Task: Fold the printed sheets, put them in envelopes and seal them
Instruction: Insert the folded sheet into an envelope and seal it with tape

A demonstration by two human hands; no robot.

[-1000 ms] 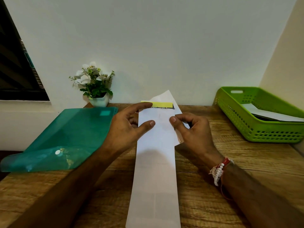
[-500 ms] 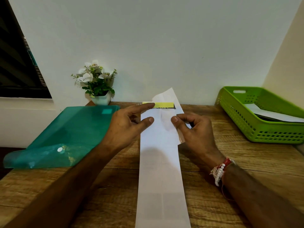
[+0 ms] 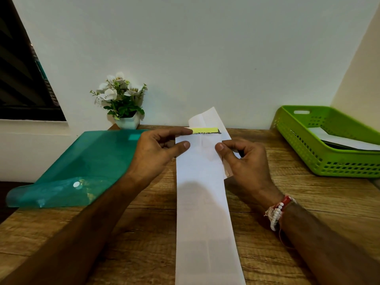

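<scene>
At centre of the wooden counter (image 3: 144, 233), a long white envelope (image 3: 202, 202) lies lengthwise, running from the near edge twd the wall; its flap (image 3: 207, 118) stands open at the far end w/ a yellow strip (image 3: 204, 130) across the mouth, dark print below it too small to read; a folded sheet's edge (image 3: 226, 171) pokes out on the envelope's right side; left hand (image 3: 153, 150) pinches the envelope's upper left edge, thumb on top, index finger stretched along the mouth touching the yellow strip; right hand (image 3: 246, 159) pinches the right edge by the sheet, thumb on top, other fingers curled; a red-and-white beaded wristband (image 3: 277, 210) on the right wrist; left of the envelope, a teal translucent folder (image 3: 72, 165) w/ a white snap button, partly overhanging the counter's left edge; behind it by the wall, a small white pot of white flowers (image 3: 121, 103); far right, a green plastic basket (image 3: 320, 157) holding white papers (image 3: 339, 138), well apart from the hands.
</scene>
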